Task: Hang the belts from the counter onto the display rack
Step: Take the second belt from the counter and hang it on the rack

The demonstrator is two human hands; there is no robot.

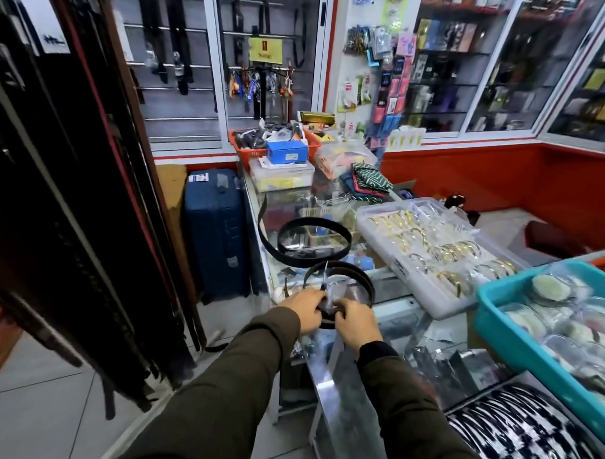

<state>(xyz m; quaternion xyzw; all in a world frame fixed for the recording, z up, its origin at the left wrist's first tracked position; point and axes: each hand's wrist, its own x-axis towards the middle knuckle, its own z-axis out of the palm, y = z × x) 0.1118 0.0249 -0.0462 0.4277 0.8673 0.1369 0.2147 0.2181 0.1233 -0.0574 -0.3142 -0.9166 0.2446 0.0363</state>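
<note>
A coiled dark belt (357,276) lies near the front-left corner of the glass counter (394,308). My left hand (303,306) and my right hand (354,322) both grip its buckle end, where a clear plastic hanger tag sticks up. A second black belt (314,240) lies coiled farther back on the counter, with its tail trailing to the left. The display rack (72,204) fills the left side of the view, and several dark belts hang from it down to the floor.
A white tray of gold bangles (430,247) sits right of the belts. A teal bin (516,343) of packaged items stands at the right. A red basket (249,155) and boxes crowd the counter's far end. A blue suitcase (215,233) stands between rack and counter.
</note>
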